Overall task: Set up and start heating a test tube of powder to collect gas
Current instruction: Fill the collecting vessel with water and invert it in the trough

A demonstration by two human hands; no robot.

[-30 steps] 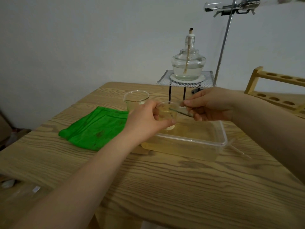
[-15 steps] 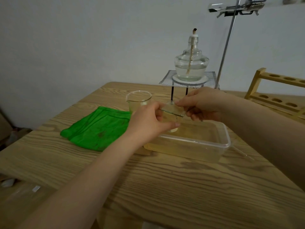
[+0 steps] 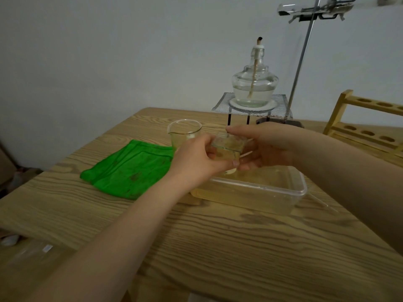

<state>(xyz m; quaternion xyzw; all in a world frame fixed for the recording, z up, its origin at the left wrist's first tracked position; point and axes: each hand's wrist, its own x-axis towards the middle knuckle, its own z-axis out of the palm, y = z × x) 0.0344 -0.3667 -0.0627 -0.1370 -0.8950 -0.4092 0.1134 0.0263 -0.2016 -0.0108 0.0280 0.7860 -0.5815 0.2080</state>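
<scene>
Right now my left hand (image 3: 196, 162) wraps the small clear glass jar (image 3: 226, 155) while my right hand (image 3: 266, 147) pinches a thin square glass plate (image 3: 230, 141) over its mouth, both held just above the clear plastic trough of yellowish water (image 3: 283, 192), presumably so the jar can go in sealed. Beyond my hands, the unlit glass spirit lamp (image 3: 254, 83) sits on a wire-gauze tripod (image 3: 279, 105) under the clamped test tube (image 3: 285, 8), ready for heating.

Wooden table (image 3: 229, 247): green cloth (image 3: 130, 171), beaker (image 3: 184, 132), water tray (image 3: 261, 192), tripod (image 3: 250, 110), rack (image 3: 366, 127).
</scene>
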